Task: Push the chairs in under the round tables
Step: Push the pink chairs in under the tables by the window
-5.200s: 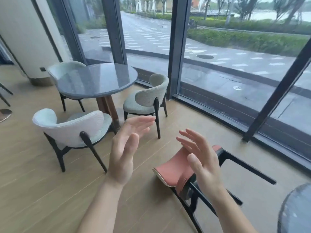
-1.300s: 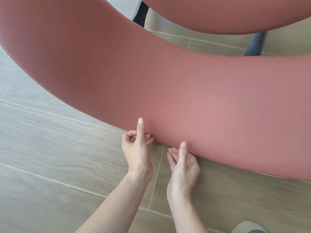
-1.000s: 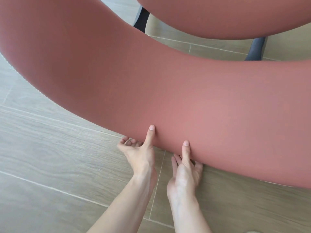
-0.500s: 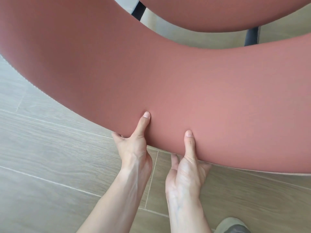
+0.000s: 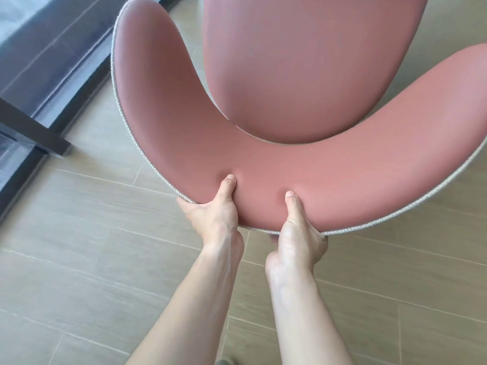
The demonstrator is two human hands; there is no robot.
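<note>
Chair (image 5: 303, 159) now further from the camera than half a second ago: the whole curved backrest (image 5: 369, 180) and the seat (image 5: 303, 61) show, where before the backrest filled the view. Both hands kept their hold on the lower middle rim of the backrest, and the thumbs dig deeper, with dents visible in the padding. Left hand (image 5: 213, 217): thumb (image 5: 228, 187) pressed on the pink inner face, fingers curled behind the rim, mostly hidden. Right hand (image 5: 297, 235) just beside it with the same pinch: thumb (image 5: 292, 204) on the front, fingers behind and out of sight. The hands are near each other but not touching. The chair stands on a wood-look floor (image 5: 79, 259) straight ahead of the person, and the left tip of its backrest is near the dark window frame (image 5: 34, 75) at the left edge. Chair legs are hidden under the seat
</note>
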